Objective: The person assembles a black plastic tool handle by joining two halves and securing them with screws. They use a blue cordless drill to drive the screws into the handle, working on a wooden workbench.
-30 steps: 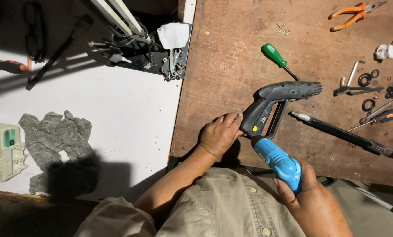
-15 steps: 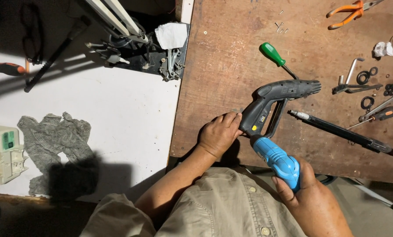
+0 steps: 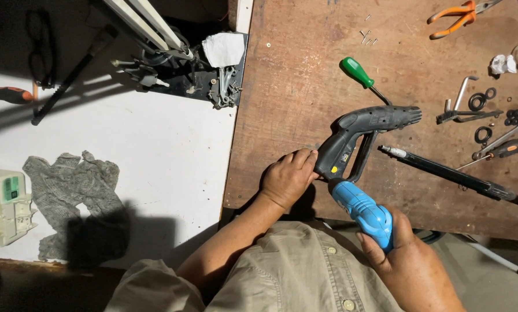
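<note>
A dark grey spray gun [image 3: 360, 138] lies on its side on the brown wooden table [image 3: 305, 75], near the near edge, its barrel pointing right and its handle slanting down toward the person. The left hand [image 3: 288, 178] is curled against the bottom of that handle, fingers pressed to it and closed around its end. The right hand [image 3: 406, 263] is wrapped tight around a blue screwdriver handle [image 3: 364, 212], whose tip end meets the base of the gun's handle; the tip itself is hidden there.

Compared with half a second ago, both hands and the gun sit in the same pose; only the view has drifted slightly.

Just right of the gun a long black lance [image 3: 455, 178] lies slanted on the wood. Just beyond the gun lies a green-handled screwdriver [image 3: 363, 76], its shaft running down toward the barrel. Farther right are black rubber rings [image 3: 483, 104] and small metal parts, with orange pliers [image 3: 458, 13] at the far right corner. To the left, on a white board [image 3: 143, 167], lies a crumpled grey glove [image 3: 71, 190], with a pale plastic box [image 3: 3, 205] at the left edge.
</note>
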